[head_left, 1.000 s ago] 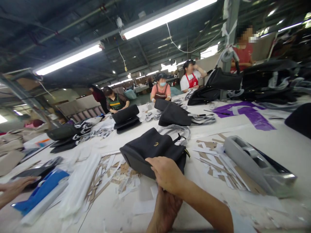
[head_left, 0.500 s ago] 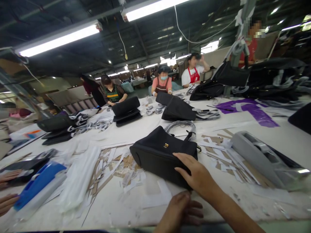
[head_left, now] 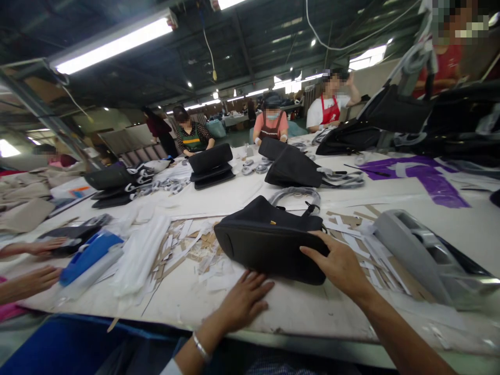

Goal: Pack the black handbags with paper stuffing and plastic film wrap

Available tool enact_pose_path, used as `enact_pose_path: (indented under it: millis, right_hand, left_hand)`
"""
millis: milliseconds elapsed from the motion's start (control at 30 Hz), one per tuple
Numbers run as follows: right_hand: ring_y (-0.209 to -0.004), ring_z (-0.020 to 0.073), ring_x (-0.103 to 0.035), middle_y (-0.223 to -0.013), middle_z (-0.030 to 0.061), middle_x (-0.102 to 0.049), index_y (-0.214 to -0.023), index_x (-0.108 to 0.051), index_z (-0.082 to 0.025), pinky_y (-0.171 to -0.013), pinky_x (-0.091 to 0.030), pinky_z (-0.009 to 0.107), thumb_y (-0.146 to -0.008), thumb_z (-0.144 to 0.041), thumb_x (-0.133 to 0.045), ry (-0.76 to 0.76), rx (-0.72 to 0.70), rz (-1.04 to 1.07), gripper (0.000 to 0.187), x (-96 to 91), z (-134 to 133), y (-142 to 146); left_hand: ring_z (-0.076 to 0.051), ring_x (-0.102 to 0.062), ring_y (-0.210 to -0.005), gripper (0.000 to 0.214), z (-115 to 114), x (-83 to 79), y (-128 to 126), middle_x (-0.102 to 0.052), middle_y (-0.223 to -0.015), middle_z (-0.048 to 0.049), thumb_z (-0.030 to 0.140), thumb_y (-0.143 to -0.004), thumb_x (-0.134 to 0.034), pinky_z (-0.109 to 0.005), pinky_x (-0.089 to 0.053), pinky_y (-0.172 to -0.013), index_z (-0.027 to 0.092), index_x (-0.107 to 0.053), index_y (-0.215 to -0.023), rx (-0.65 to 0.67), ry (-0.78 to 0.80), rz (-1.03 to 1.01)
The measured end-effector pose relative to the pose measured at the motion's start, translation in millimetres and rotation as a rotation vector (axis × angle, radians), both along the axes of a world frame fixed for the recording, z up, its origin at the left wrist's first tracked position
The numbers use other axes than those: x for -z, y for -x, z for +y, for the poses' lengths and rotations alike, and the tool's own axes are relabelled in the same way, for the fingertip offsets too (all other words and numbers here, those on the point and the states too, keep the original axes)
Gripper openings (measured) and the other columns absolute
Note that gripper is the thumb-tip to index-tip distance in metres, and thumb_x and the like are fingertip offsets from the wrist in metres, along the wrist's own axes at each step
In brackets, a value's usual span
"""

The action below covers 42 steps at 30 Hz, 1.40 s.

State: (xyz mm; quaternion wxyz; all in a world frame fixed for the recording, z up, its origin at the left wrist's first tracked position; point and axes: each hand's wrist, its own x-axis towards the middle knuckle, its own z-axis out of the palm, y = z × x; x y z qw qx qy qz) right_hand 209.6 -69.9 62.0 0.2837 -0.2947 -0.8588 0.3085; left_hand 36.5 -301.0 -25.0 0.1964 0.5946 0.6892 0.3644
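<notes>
A black handbag (head_left: 265,245) lies on its side on the white table in front of me, its flat base turned toward me. Its clear-wrapped handle (head_left: 300,194) sticks up at the back, and a small gold clasp (head_left: 273,223) shows on the upper face. My right hand (head_left: 341,263) grips the bag's right end, thumb on the base and fingers over the edge. My left hand (head_left: 246,299), wearing a bracelet (head_left: 201,347), rests palm down with fingers spread just below the bag's near edge.
Paper and card strips (head_left: 187,245) lie left of the bag, beside clear plastic sleeves (head_left: 142,255). A grey tape dispenser (head_left: 417,250) stands at right. A co-worker's hands (head_left: 42,278) are at far left near a blue tool (head_left: 88,255). More black bags (head_left: 292,166) lie farther back.
The handbag has tipped so more of its base faces me. My left hand has moved left from under the right end, fingers now spread. My right hand stays at the right end.
</notes>
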Motion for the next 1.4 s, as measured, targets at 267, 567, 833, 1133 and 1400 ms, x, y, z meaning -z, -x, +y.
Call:
enact_pose_path:
  millis: [267, 567, 833, 1133, 1400]
  right_hand:
    - [-0.091, 0.0266, -0.069, -0.101, 0.0042, -0.075, -0.108, -0.07, -0.024, -0.079, -0.055, 0.038, -0.081, -0.05, -0.063, 0.097, -0.121, 0.0, 0.038, 3.6, 33, -47]
    - [-0.118, 0.0321, -0.061, -0.126, 0.008, -0.067, -0.123, -0.065, -0.026, -0.102, -0.049, 0.049, -0.078, -0.055, -0.065, 0.069, -0.156, -0.039, 0.053, 52.0, 27, -74]
    - [-0.134, 0.0324, -0.046, -0.146, 0.0082, -0.05, -0.145, -0.041, -0.029, -0.11, -0.04, 0.049, -0.074, -0.057, -0.068, 0.079, 0.072, 0.005, 0.08, 80.2, 11, -85]
    - [-0.134, 0.0309, -0.046, -0.144, 0.0085, -0.052, -0.141, -0.048, -0.028, -0.112, -0.038, 0.048, -0.077, -0.05, -0.069, 0.156, 0.106, 0.058, 0.072, 78.2, -13, -92]
    - [-0.136, 0.0285, -0.044, -0.145, 0.0073, -0.051, -0.126, -0.057, -0.027, -0.113, -0.037, 0.048, -0.081, -0.043, -0.067, 0.164, 0.067, 0.096, 0.049, 79.0, -27, -87]
  left_hand:
    - [-0.027, -0.066, -0.091, 0.018, 1, -14.4, 75, -0.073, -0.094, -0.0087, 0.016, -0.076, -0.055, -0.039, -0.048, -0.09, 0.021, -0.071, -0.071, -0.463, 0.313, 0.231]
    - [-0.025, -0.06, -0.117, 0.04, -4, -68.6, 77, -0.064, -0.127, -0.0107, 0.04, -0.093, -0.039, -0.041, -0.052, -0.094, 0.018, -0.064, -0.115, -0.8, -0.109, -0.226]
    - [-0.032, -0.053, -0.126, 0.055, 8, -72.7, 43, -0.065, -0.128, -0.0091, 0.054, -0.081, -0.065, -0.045, -0.038, -0.11, 0.019, -0.064, -0.124, -0.653, -0.076, -0.321]
    - [-0.03, -0.064, -0.105, 0.037, 47, -126.1, 66, -0.072, -0.113, -0.0047, 0.049, -0.09, -0.051, -0.04, -0.046, -0.094, 0.026, -0.07, -0.112, -0.547, 0.059, 0.421]
    - [-0.029, -0.062, -0.111, 0.039, 235, -124.7, 7, -0.069, -0.122, -0.0101, 0.043, -0.091, -0.052, -0.036, -0.044, -0.097, 0.02, -0.066, -0.12, 0.368, 0.155, 0.45]
